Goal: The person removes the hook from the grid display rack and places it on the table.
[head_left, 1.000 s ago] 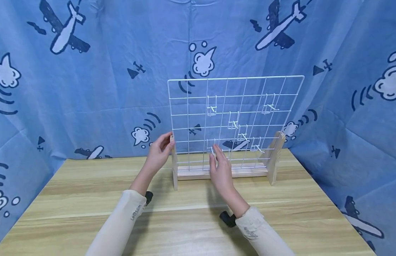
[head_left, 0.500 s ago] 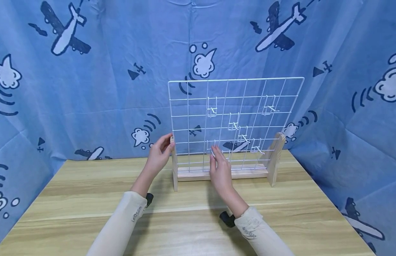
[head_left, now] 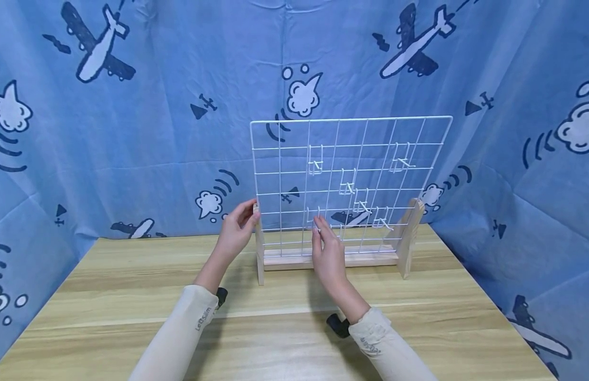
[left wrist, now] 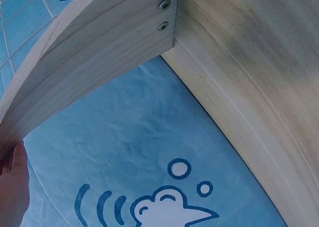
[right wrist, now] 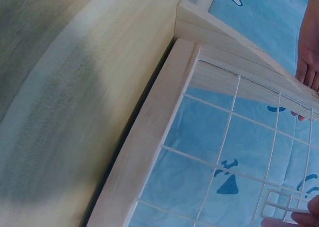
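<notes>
Right-hand fingers hold a white wire hook between them.

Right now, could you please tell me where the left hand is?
In the head view, the left hand is left of centre, gripping the wooden upright at the left edge of the white wire grid.

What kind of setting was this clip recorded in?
Probably a screened-off indoor filming spot: airplane-print fabric hangs behind and on both sides of a wood-grain table bearing a wire grid rack.

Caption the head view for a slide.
Left hand grips the stand; right hand pinches a hook on the grid.
</notes>
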The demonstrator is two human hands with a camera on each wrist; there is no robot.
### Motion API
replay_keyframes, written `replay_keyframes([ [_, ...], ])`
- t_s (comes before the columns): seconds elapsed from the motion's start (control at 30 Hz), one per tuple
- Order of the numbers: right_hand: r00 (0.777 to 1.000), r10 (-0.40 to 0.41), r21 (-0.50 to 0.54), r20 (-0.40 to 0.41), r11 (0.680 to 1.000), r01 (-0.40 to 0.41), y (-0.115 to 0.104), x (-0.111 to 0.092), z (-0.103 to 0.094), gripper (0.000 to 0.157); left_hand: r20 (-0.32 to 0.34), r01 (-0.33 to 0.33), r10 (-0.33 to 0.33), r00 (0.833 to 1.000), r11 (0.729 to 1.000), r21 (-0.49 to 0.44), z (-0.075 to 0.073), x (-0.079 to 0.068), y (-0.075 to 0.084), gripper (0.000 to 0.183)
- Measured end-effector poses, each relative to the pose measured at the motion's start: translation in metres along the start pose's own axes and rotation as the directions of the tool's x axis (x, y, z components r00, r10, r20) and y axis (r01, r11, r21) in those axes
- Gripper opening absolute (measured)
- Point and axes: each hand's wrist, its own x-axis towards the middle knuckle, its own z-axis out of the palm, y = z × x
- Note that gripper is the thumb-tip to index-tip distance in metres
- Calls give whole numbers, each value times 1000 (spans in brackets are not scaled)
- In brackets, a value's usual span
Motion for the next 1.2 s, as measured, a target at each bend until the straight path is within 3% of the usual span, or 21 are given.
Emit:
replay_keyframes([
  [0.2, 999, -27, 17, -22, 999, 27, -2, 1, -1, 31, 14, 38, -38, 999, 999, -2, 0, 3, 0, 43],
  [0.8, 999, -36, 65, -15, 997, 36, -11, 3, -11, 31, 8, 0, 0, 1000, 1000, -21, -3, 4, -2, 42],
  [1.2, 999, -44, 49, 6, 998, 44, -12, -3, -30, 32, 9, -2, 2, 1000, 999, -45, -3, 3, -3, 42],
])
